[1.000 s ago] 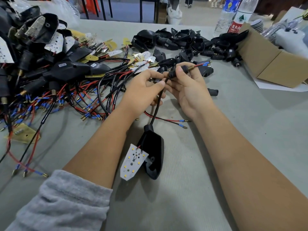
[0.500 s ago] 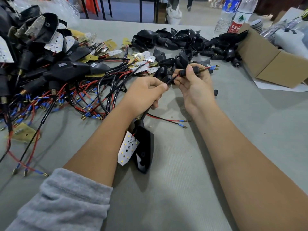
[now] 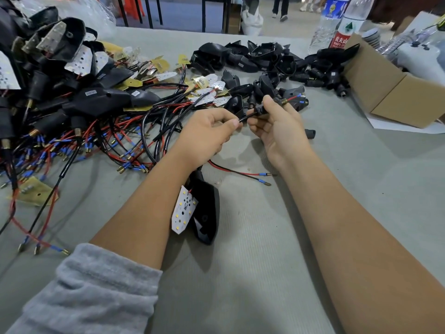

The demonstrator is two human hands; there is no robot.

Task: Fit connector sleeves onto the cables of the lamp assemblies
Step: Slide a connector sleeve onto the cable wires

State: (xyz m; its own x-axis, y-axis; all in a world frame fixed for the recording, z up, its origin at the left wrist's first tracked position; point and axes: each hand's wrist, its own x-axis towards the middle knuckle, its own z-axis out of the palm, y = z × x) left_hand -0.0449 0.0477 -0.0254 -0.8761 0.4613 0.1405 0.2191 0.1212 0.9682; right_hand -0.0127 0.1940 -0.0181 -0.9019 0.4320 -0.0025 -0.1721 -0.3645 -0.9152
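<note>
Left hand (image 3: 207,133) pinches the black cable (image 3: 243,118) just behind the connector sleeve (image 3: 261,109), which the right hand (image 3: 277,126) grips above the worktop (image 3: 265,261). Cable looks light and floppy, so I'd hold close to the sleeve; lamp housing (image 3: 207,213) lies below.

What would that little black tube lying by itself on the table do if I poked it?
The black connector sleeve looks round and small, so it would probably roll or skid on the smooth grey table. It seems light, likely stiff plastic or rubber, and unlikely to break.
</note>
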